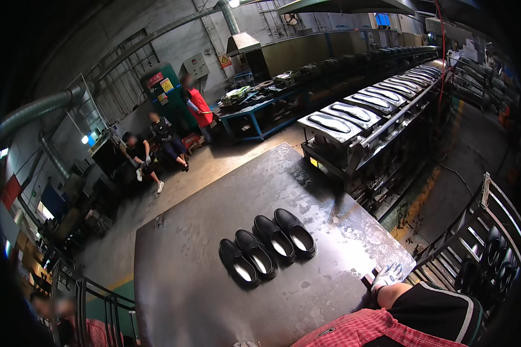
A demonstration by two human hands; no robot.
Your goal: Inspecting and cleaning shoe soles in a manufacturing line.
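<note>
Two pairs of black slip-on shoes with pale insoles stand in a slanting row on a grey metal table (191, 243). The leftmost shoe (230, 251) and the rightmost shoe (285, 218) both point their toes away from me. My right hand (388, 275), in a white glove, rests at the table's right edge with fingers stretched out and nothing held. A dark strip lies beside its fingers. Of my left hand (246, 344), only a bit of glove shows at the bottom edge; its fingers are mostly cut off. Neither hand touches the shoes.
Beyond the table's far right corner runs a long line of metal sole moulds (330, 122). A slatted rack (440, 257) with black shoes stands at right. Dark railings (101, 295) are at lower left. Several people are farther back, one in a red vest (199, 107) by a blue workbench (260, 118).
</note>
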